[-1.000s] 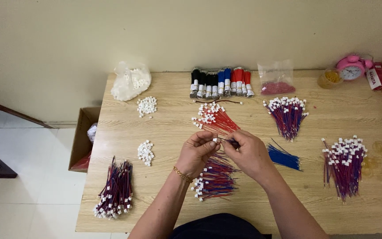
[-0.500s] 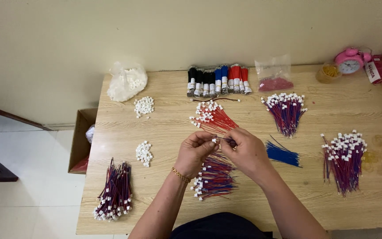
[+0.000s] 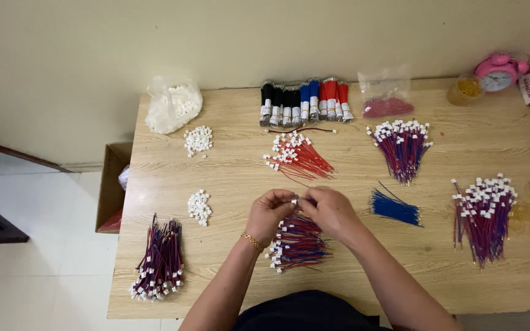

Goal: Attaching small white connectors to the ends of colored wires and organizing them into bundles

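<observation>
— Hands, what are they gripping?
— I see my left hand (image 3: 269, 213) and right hand (image 3: 329, 211) pinching one white connector (image 3: 294, 200) together, above the wire bundle (image 3: 295, 242) near the counter's (image 3: 228, 178) front edge.

This looks like a room in a home where someone does small piece work by hand. A plain wooden table (image 3: 228, 178) stands against a bare cream wall (image 3: 216, 37) on a white tile floor (image 3: 38, 270). The table is covered with sorted bunches of red and blue wires (image 3: 403, 147) with white plugs, little heaps of white plugs (image 3: 198, 140), and a row of wire rolls (image 3: 305, 101). A pink alarm clock (image 3: 497, 70) sits at the back corner. A cardboard box (image 3: 113, 193) stands on the floor beside the table.
</observation>
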